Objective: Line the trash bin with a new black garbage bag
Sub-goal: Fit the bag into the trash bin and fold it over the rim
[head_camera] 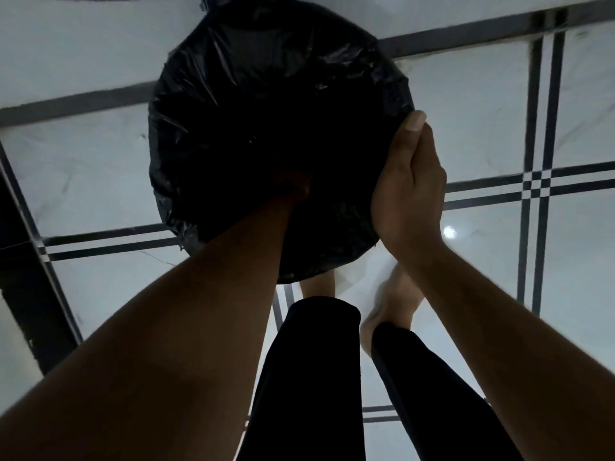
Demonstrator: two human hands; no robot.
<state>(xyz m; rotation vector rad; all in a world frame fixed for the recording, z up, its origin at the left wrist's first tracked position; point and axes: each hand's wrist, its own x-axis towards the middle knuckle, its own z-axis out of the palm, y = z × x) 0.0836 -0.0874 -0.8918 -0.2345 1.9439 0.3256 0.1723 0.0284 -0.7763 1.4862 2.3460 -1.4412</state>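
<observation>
**Head view: liner being pushed down into the bin**

Right hand (407, 184), fingers straight, presses flat against the rim at centre right. Left hand (296, 186) is sunk in the dark interior, so I cannot tell its shape. The black garbage bag (266, 78) drapes over the trash bin (153, 144), upper centre. Next, likely: seat the bottom and smooth the overhang.

Dim, bluish, soft wide-angle blur

An indoor room, likely a home. The floor (100, 174) is glossy white tile with dark inlaid border strips (532, 184). The person stands on it with a bare foot (392, 304).
</observation>
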